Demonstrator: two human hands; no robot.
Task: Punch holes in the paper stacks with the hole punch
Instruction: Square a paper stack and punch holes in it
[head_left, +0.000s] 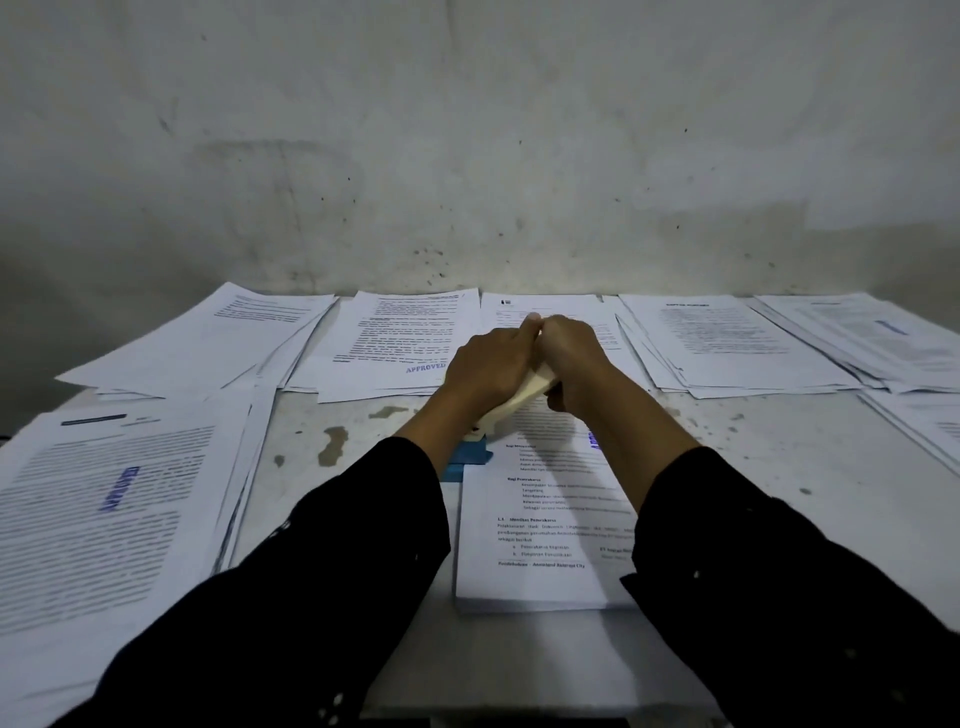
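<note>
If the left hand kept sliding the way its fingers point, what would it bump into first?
Probably the right hand: the left hand points away and slightly right, and they already touch above the hole punch. Beyond lies a far paper stack, then the wall. Depth is unclear.

A blue stamp reading "APPROVED" stands at the near right corner of the printed sheet (402, 345) lying at the far centre-left of the table. On the paper stack (540, 525) in the near centre, under the arms, bold headings can partly be read: "Bagi Pemrakarsa", "1.1 Identitas Pemrakarsa", and lower down a line ending in "City"; the finer print there is too blurred to read. The large sheet (104, 509) at near left carries a sideways blue stamp, too smeared to read with certainty.
</note>
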